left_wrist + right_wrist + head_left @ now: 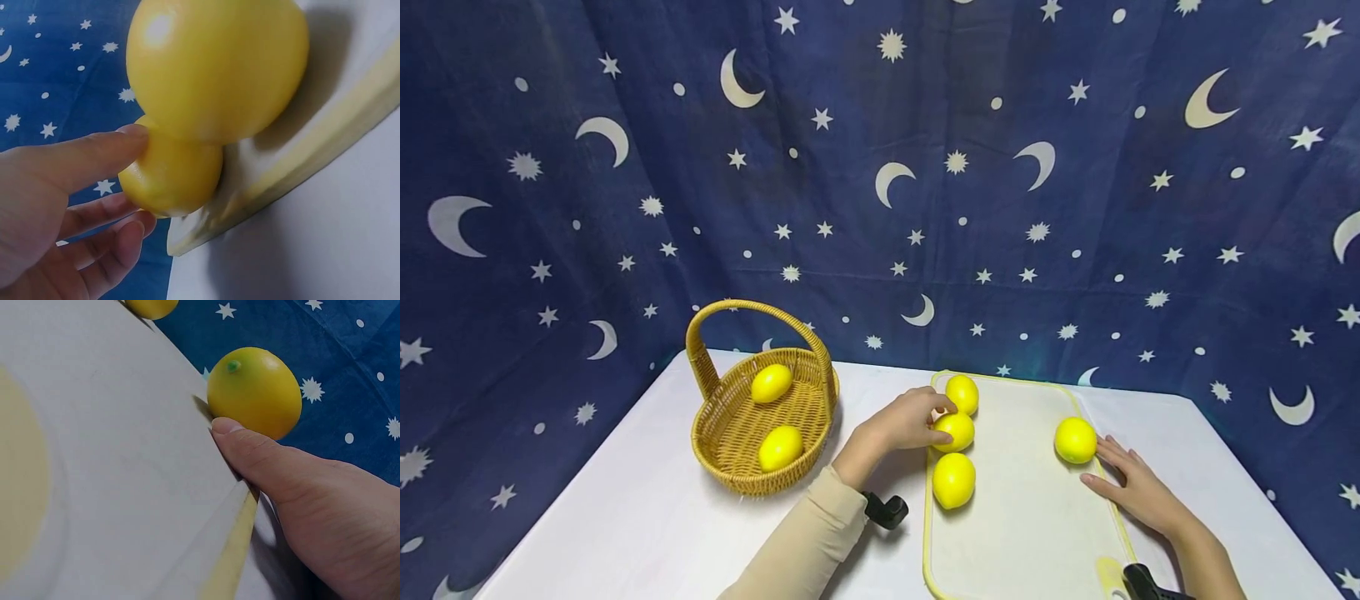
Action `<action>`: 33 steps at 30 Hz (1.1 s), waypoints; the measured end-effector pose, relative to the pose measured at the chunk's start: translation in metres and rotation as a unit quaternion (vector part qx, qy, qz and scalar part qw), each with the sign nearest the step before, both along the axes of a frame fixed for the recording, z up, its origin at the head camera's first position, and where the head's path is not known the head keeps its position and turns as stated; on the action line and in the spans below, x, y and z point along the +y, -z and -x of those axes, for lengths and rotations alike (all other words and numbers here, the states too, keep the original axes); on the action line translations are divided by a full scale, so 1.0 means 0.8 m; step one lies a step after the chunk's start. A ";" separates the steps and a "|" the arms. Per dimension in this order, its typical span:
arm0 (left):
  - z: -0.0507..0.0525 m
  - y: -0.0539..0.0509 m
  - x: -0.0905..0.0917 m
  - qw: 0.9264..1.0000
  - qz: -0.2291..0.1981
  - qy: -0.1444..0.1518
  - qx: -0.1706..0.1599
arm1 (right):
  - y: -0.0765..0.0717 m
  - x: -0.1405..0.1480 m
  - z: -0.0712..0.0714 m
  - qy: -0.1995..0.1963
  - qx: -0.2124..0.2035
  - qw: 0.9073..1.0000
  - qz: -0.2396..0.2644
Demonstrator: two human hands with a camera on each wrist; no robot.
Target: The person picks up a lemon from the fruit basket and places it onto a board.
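Note:
Three lemons stand in a row along the left edge of the white cutting board [1022,517]. My left hand [912,422] pinches the middle lemon [956,432] between thumb and fingers; the left wrist view shows the thumb [106,156] on its side. Behind it lies the far lemon [962,394], and in front the near lemon [953,481]. On the board's right side sits another lemon [1076,440] with a greenish tip. My right hand [1138,487] rests beside it with extended fingers, the fingertips at its right side; its thumb shows close below that lemon in the right wrist view.
Left on the white table [625,517] stands a wicker basket [730,479] with a tall handle, holding a rear lemon [772,383] and a front lemon [781,448]. A blue star-and-moon cloth [850,192] hangs behind the table.

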State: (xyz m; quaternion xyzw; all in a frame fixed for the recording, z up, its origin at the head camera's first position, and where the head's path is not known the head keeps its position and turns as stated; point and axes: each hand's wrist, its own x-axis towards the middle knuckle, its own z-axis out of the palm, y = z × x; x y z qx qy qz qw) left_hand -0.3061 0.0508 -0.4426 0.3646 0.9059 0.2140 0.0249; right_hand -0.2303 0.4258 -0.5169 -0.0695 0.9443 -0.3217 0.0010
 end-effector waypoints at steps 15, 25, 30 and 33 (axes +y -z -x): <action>0.007 0.011 0.004 0.999 -0.028 0.002 -0.021 | 0.000 0.003 0.004 -0.025 0.032 0.999 -0.002; 0.004 0.015 0.000 0.997 -0.044 -0.008 -0.066 | 0.002 0.001 0.004 -0.026 0.027 0.999 -0.001; 0.005 0.012 -0.008 0.995 -0.043 0.019 -0.093 | 0.002 0.001 0.004 -0.028 0.028 0.999 -0.001; 0.007 0.013 -0.011 0.994 -0.045 0.032 -0.099 | 0.003 0.001 0.003 -0.028 0.028 0.999 -0.002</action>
